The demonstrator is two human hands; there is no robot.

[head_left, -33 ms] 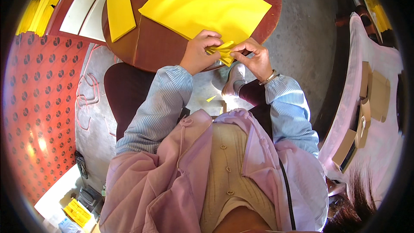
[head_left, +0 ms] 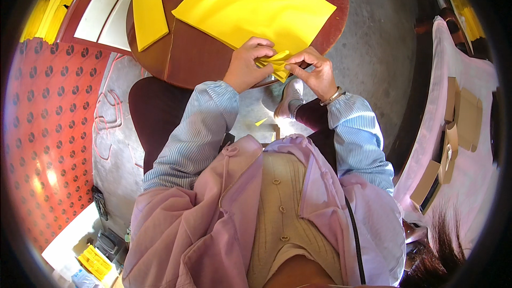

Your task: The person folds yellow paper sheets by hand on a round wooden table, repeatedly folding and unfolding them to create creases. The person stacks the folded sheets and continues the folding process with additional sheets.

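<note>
A large yellow sheet [head_left: 256,8], paper or thin cloth, lies on a round brown table [head_left: 194,56]. At its near corner, over the table's front edge, the yellow material is bunched into several fanned-out folds [head_left: 278,67]. My left hand [head_left: 249,65] is curled round the left side of these folds, its fingertips partly hidden. From the right, my right hand [head_left: 313,72] pinches the folds' edge between thumb and finger. Whether the folds belong to the large sheet or to separate layers I cannot tell. A folded yellow strip [head_left: 149,12] rests on the table's left side.
Yellow bundles [head_left: 50,8] are at the upper left, above a red patterned panel [head_left: 53,128]. Pink cable [head_left: 109,109] lies on the grey floor, and a small yellow scrap [head_left: 261,121] lies below my hands. Opened cardboard boxes [head_left: 469,120] sit on a pink-covered surface at right.
</note>
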